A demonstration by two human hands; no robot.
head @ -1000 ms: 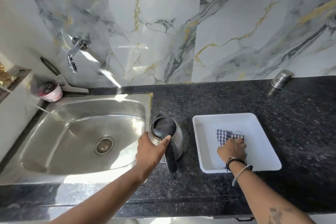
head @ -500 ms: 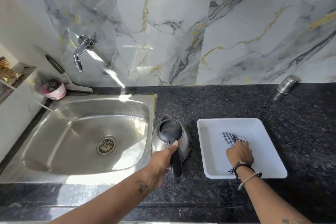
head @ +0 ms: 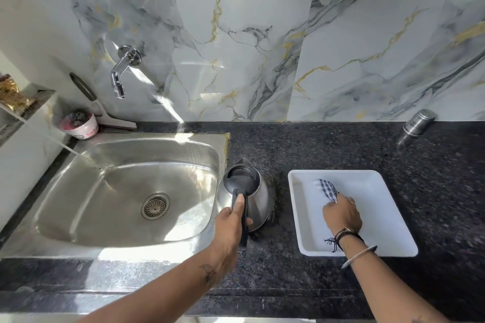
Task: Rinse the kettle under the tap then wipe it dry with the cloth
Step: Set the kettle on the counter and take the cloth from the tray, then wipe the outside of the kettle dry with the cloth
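A steel kettle (head: pixel 258 198) with a black lid and black handle stands on the dark counter just right of the sink (head: pixel 126 191). My left hand (head: pixel 231 223) is closed around the kettle's handle, thumb on top. A blue-and-white checked cloth (head: pixel 326 189) lies in a white tray (head: pixel 380 191) to the right. My right hand (head: pixel 341 215) grips the cloth's near end inside the tray. The chrome tap (head: pixel 119 76) juts from the marble wall above the sink's back left; no water runs from it.
A pink tub (head: pixel 80 124) and a squeegee (head: pixel 105 115) sit behind the sink. A steel cup (head: pixel 418 126) stands at the back right of the granite counter (head: pixel 328 144). A shelf (head: pixel 23 102) is at the far left.
My left hand has shifted from the kettle's rim onto its handle and closed on it. My right hand has gathered the cloth in the tray. The kettle stays on the counter.
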